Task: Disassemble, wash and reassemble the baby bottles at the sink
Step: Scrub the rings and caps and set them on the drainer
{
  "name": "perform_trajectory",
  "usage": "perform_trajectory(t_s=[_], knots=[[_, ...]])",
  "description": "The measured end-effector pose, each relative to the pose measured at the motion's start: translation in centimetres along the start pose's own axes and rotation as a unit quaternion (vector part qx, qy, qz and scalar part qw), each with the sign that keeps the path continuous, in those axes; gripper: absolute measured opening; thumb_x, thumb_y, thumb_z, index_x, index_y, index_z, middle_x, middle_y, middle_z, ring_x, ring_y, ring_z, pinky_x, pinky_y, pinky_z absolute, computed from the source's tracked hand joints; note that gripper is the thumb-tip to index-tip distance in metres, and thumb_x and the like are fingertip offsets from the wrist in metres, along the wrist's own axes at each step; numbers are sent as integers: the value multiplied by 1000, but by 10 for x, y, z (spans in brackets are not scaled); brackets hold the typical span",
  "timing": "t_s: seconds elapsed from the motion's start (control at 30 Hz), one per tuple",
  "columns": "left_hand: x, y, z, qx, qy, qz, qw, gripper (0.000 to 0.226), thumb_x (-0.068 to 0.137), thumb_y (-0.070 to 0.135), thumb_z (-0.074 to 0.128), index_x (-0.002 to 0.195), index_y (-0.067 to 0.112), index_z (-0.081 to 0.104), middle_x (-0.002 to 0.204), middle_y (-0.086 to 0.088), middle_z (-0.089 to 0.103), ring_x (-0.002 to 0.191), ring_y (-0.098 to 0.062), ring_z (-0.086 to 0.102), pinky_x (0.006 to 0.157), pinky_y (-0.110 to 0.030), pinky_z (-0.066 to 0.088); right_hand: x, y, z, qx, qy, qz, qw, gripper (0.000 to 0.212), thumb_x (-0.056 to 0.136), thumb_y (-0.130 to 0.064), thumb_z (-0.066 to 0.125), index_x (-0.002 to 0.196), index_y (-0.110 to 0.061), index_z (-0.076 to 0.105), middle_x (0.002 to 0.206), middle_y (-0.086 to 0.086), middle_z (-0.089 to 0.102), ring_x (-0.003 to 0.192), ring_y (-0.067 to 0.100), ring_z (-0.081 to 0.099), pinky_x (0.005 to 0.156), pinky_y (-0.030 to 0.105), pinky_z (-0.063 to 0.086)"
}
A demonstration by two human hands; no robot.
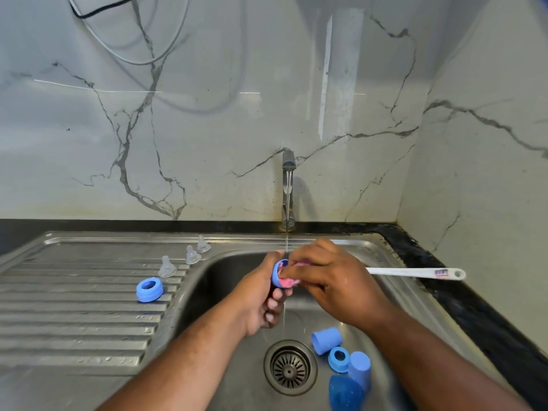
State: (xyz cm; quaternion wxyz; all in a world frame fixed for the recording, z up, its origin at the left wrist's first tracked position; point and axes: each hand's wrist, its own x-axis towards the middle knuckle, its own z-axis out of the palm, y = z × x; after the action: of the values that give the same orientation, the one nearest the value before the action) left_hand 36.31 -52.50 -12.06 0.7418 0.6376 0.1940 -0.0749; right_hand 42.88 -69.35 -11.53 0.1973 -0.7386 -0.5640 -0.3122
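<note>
Over the steel sink basin [225, 280], my left hand [261, 295] grips a blue bottle collar ring [278, 275] under the thin stream from the tap [288, 191]. My right hand [329, 280] holds a pink sponge [289, 281] pressed into the ring. Another blue collar ring [149, 289] lies on the ribbed drainboard [74, 307], with three clear silicone teats [167, 266] in a row beyond it. In the basin's right corner lie blue caps [326, 340], one more blue ring [339, 359] and a further blue piece [345, 393].
A white-handled bottle brush [415, 273] lies across the sink's right rim, its head hidden behind my right hand. The drain strainer [290, 367] sits at the basin's bottom. A black counter edge [480, 315] runs along the right, with marble wall behind.
</note>
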Motion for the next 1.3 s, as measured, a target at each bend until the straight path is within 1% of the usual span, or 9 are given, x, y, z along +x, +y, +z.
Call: perform_trajectory(t_s=[0.3, 0.43, 0.53, 0.63, 0.83, 0.97, 1.07, 1.2, 1.3], knots=[[7, 3, -3, 32, 35, 130, 990, 63, 97, 63, 47, 60, 16, 68, 52, 2, 46, 47, -10, 37, 52, -25, 30, 10, -20, 6, -92, 12, 131, 987, 26, 81, -12, 69, 102, -28, 74, 103, -7, 59, 88, 17, 57, 51, 33, 50], [9, -3, 2, 44, 32, 229, 972, 49, 98, 55, 52, 78, 16, 75, 64, -1, 65, 57, -9, 54, 58, -22, 40, 10, -18, 6, -57, -49, 234, 969, 15, 95, -26, 55, 101, -30, 68, 104, -12, 52, 93, 12, 52, 63, 36, 51], [13, -8, 5, 37, 16, 294, 955, 47, 97, 48, 53, 94, 9, 79, 87, -9, 78, 82, -16, 72, 81, -29, 57, 10, -14, 1, 9, -91, 278, 956, 16, 99, -32, 50, 102, -27, 65, 99, -10, 50, 87, 11, 52, 73, 35, 49], [16, -9, 2, 58, 34, 353, 933, 37, 96, 45, 62, 106, 13, 77, 99, -7, 78, 98, -19, 72, 95, -39, 53, 12, -15, -3, 83, -106, 293, 947, 11, 92, -37, 57, 85, -29, 56, 91, -8, 47, 78, 10, 53, 70, 35, 48], [13, -11, 5, 19, -2, 361, 932, 46, 86, -2, 74, 129, 10, 62, 117, -13, 72, 107, -17, 68, 88, -23, 55, 5, -5, -5, 39, -76, 289, 953, 12, 92, -35, 65, 104, -30, 66, 100, -12, 54, 89, 12, 56, 71, 31, 46], [9, -8, 2, -37, -49, 286, 956, 53, 81, 30, 81, 127, 9, 65, 122, -16, 71, 109, -20, 69, 92, -26, 55, 0, -8, -6, -30, -63, 229, 971, 15, 92, -32, 64, 106, -32, 67, 104, -14, 54, 95, 9, 53, 68, 32, 47], [7, -5, -1, 28, -53, 214, 975, 65, 92, 63, 52, 116, 7, 72, 112, -15, 75, 99, -21, 69, 89, -36, 50, -1, -12, -4, -54, -56, 193, 978, 19, 87, -29, 67, 106, -32, 69, 105, -14, 56, 97, 11, 53, 62, 35, 49], [10, -8, -4, 98, -23, 284, 954, 47, 96, 55, 56, 109, 15, 78, 108, -7, 77, 112, -24, 69, 101, -39, 48, 1, -9, -3, -51, -69, 211, 974, 17, 89, -28, 66, 105, -33, 69, 104, -15, 55, 96, 10, 53, 67, 35, 51], [14, -8, -8, 185, 17, 399, 898, 35, 89, 36, 69, 119, 18, 74, 112, 0, 75, 111, -14, 68, 100, -28, 48, 6, -11, -2, 36, -91, 281, 955, 11, 92, -35, 67, 102, -32, 70, 101, -12, 56, 90, 10, 55, 73, 31, 48]])
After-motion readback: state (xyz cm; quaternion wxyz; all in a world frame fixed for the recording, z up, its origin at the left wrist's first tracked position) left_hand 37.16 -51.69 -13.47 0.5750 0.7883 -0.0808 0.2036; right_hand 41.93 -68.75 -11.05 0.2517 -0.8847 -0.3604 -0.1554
